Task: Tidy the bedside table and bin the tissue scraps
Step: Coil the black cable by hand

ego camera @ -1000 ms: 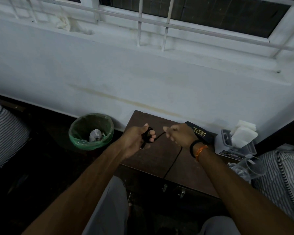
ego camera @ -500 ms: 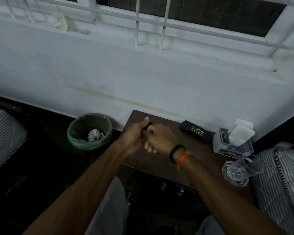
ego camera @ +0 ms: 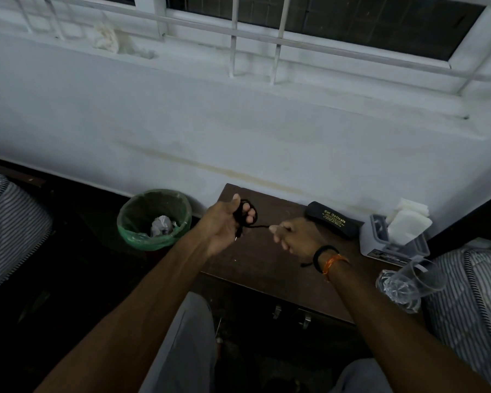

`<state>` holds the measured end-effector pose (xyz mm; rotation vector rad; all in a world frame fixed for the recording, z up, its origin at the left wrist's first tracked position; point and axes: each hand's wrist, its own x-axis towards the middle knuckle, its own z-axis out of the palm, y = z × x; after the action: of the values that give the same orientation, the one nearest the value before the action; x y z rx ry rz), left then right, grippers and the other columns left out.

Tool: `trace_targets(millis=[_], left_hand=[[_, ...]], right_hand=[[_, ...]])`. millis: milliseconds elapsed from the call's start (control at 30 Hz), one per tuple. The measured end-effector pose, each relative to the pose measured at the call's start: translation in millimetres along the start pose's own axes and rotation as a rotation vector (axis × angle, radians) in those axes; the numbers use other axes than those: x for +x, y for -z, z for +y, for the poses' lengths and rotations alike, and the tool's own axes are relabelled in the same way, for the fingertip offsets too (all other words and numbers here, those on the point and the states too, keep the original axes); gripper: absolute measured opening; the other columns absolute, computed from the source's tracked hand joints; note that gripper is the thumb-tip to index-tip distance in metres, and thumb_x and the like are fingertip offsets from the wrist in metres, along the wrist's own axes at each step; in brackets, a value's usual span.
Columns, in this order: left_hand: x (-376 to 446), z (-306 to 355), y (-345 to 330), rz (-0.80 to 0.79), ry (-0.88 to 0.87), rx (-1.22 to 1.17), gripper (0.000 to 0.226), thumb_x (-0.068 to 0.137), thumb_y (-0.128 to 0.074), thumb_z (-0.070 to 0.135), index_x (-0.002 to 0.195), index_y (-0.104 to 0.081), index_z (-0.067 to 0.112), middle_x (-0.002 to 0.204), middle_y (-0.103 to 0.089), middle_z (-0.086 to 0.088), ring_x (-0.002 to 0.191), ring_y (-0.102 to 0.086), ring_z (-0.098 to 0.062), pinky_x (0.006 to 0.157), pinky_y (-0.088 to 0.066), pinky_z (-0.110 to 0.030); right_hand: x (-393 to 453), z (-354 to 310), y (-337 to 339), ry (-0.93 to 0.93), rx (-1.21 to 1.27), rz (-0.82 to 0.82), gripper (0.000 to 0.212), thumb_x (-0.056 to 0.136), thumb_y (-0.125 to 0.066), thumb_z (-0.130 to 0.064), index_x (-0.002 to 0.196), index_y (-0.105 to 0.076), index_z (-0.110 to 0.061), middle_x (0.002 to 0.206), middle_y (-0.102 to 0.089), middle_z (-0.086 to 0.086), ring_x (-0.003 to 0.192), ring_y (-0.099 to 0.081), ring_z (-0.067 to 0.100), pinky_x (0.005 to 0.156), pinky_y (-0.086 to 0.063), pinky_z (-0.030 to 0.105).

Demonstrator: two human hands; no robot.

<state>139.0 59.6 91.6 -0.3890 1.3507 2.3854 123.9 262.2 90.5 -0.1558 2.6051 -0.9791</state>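
Head view looks down on a dark brown wooden tabletop (ego camera: pixel 255 259) set against a white wall, and every place below is given from it. Above its left part, the left hand (ego camera: pixel 224 225) has its grip clamped on a coil of thin black cable (ego camera: pixel 245 214), the loops wound round the fingers with the thumb up beside them; a short end with a small metal tip hangs below the palm. From the coil a taut length of the same cable runs right to the right hand (ego camera: pixel 294 236), whose grip is closed in a pinch on the strand above the tabletop's middle. The right wrist wears a black band (ego camera: pixel 322 251) and an orange thread (ego camera: pixel 333 262).

At the tabletop's back, by the wall, lies a black spectacle case (ego camera: pixel 332 222) with gold lettering. Just right of it, on the right end, stands a grey holder (ego camera: pixel 391 242) with white folded tissues (ego camera: pixel 408 222) standing up out of it. At the right front corner a clear plastic cup (ego camera: pixel 420 275) lies tilted, touching crumpled clear plastic (ego camera: pixel 394 290).

On the floor just left of the tabletop stands a round bin with a green liner (ego camera: pixel 153 219); crumpled tissue scraps (ego camera: pixel 162 225) lie inside it. Striped mattresses (ego camera: pixel 9 222) flank the tabletop well to the left and close on the right. On the window ledge, high above and well left of the tabletop, sits a crumpled whitish wad (ego camera: pixel 105 38).
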Motion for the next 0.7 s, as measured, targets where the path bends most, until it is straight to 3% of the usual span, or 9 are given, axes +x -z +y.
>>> trace_targets(millis=[100,233,400,467,533,600,700], left_hand=[[-4,-7,-1,-0.032,0.06,0.116,0.04,0.104,-0.042,0.036,0.08,-0.06,0.009,0.073,-0.062,-0.005,0.067,-0.056,-0.016,0.07,-0.044,-0.035],[0,-21,-1,-0.016,0.091,0.351,0.041,0.104,-0.041,0.037,0.085,-0.065,0.01,0.078,-0.068,-0.005,0.072,-0.061,-0.016,0.072,-0.045,-0.035],[1,-29,-17,0.021,0.007,0.487,0.044,0.105,-0.036,0.035,0.097,-0.069,0.008,0.088,-0.071,-0.007,0.081,-0.065,-0.02,0.084,-0.051,-0.038],[-1,-28,-22,0.044,-0.027,0.454,0.051,0.105,-0.03,0.042,0.105,-0.068,0.009,0.096,-0.073,-0.01,0.092,-0.068,-0.024,0.093,-0.051,-0.043],[-1,-24,-22,0.02,0.007,0.356,0.065,0.102,-0.019,0.055,0.109,-0.067,0.013,0.1,-0.074,-0.01,0.099,-0.069,-0.022,0.085,-0.05,-0.037],[0,-20,-18,-0.044,0.057,0.223,0.078,0.097,-0.015,0.066,0.103,-0.07,0.011,0.087,-0.073,-0.009,0.088,-0.069,-0.02,0.078,-0.048,-0.034],[1,-17,-12,-0.094,0.033,0.102,0.068,0.093,-0.039,0.067,0.077,-0.071,0.009,0.072,-0.064,-0.007,0.073,-0.062,-0.02,0.079,-0.047,-0.037]], right_hand=[[7,-3,12,-0.021,-0.044,0.116,0.04,0.092,-0.059,-0.046,0.071,-0.07,-0.014,0.059,-0.063,-0.005,0.059,-0.06,0.01,0.068,-0.051,0.029],[14,-25,19,-0.043,0.039,0.2,0.036,0.087,-0.068,-0.043,0.065,-0.071,-0.015,0.059,-0.068,-0.004,0.054,-0.061,0.007,0.06,-0.049,0.024],[11,-54,6,-0.033,0.084,0.252,0.039,0.09,-0.064,-0.04,0.064,-0.072,-0.012,0.058,-0.071,0.0,0.054,-0.065,0.009,0.062,-0.055,0.028],[7,-60,2,-0.038,0.121,0.227,0.036,0.095,-0.058,-0.035,0.071,-0.071,-0.011,0.061,-0.072,0.002,0.058,-0.068,0.012,0.065,-0.057,0.03],[0,-66,0,-0.004,0.134,0.163,0.034,0.099,-0.05,-0.029,0.08,-0.07,-0.009,0.067,-0.074,0.005,0.059,-0.069,0.014,0.061,-0.057,0.028],[-10,-69,-5,0.1,0.038,0.115,0.032,0.101,-0.045,-0.024,0.085,-0.069,-0.01,0.068,-0.073,0.004,0.057,-0.068,0.013,0.057,-0.055,0.025],[-24,-63,-20,0.223,-0.13,0.13,0.029,0.099,-0.051,-0.024,0.077,-0.068,-0.016,0.064,-0.071,-0.001,0.052,-0.067,0.006,0.058,-0.058,0.026]])
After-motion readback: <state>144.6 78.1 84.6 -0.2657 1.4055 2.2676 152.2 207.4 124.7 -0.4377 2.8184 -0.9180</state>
